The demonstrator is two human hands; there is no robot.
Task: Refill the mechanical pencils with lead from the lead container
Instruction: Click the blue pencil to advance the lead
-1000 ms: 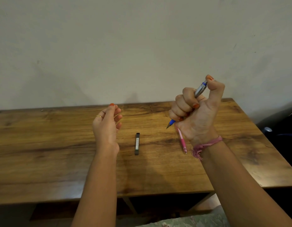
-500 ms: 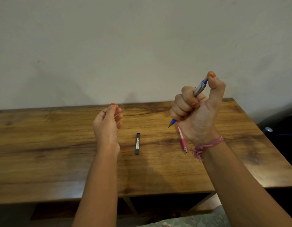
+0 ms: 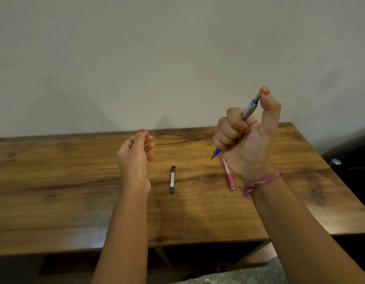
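Head view, and the right hand (image 3: pixel 246 138) is up above the wooden table (image 3: pixel 54 191), fist wrapped round the blue-and-silver mechanical pencil (image 3: pixel 248 110), thumb capping its top end while the tip pokes out low and to the left. Left hand (image 3: pixel 135 156) hovers over the table with fingers loosely curled and nothing in them. On the table lie the dark lead container (image 3: pixel 172 179), between the 2 arms, and a pink mechanical pencil (image 3: pixel 228 176), partly hidden behind the right wrist.
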